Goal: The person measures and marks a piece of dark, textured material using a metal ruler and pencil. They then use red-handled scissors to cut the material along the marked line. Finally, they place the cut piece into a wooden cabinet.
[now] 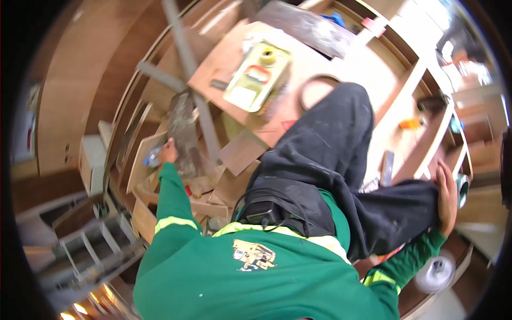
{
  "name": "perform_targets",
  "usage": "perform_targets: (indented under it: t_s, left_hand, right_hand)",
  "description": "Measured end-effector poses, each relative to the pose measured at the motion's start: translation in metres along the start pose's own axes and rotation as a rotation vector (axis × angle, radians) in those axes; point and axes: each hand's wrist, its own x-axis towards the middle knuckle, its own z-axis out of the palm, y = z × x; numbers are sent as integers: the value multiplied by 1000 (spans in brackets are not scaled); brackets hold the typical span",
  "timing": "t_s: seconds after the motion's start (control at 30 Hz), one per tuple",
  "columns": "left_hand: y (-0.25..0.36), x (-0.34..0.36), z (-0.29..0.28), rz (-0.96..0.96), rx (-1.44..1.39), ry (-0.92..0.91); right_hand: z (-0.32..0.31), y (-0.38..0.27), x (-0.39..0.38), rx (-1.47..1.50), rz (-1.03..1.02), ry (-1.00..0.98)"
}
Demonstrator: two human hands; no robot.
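Observation:
At the left, my left hand (pixel 168 152) is closed on a small clear plastic bottle (pixel 152 158) with blue on it. The bottle sticks out to the left of my hand, beside a wooden panel and a worn grey-brown board (pixel 184 130). Blur hides the exact finger placement. My right hand (pixel 447 196) lies open at the right, fingers stretched out alongside my bent knee and close to a wooden frame edge. Beyond my legs, a yellow rectangular tin (pixel 258 76) with a round yellow cap stands on a light plywood sheet (pixel 213 72).
A ring-shaped thing (pixel 303 96) lies by my knee. Grey strips (pixel 200 106) cross at the left, near a ladder-like metal frame (pixel 90 248). An orange object (pixel 410 124) and a pale bar (pixel 387 168) lie right. A roll of clear film (pixel 436 273) stands lower right.

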Motion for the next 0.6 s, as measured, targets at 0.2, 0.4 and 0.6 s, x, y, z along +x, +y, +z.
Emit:
perform_targets:
  t_s: [0.2, 0.4, 0.6]
  left_hand:
    - [-29, 59, 14, -200, -424, -16]
    - [-4, 3, -17, -104, -598, 69]
    - [16, -84, -84, 175, -1180, -96]
  right_hand:
    - [2, 16, 13, 124, -32, -16]
    - [2, 5, 0, 114, -23, 41]
    - [2, 11, -3, 72, -49, 85]
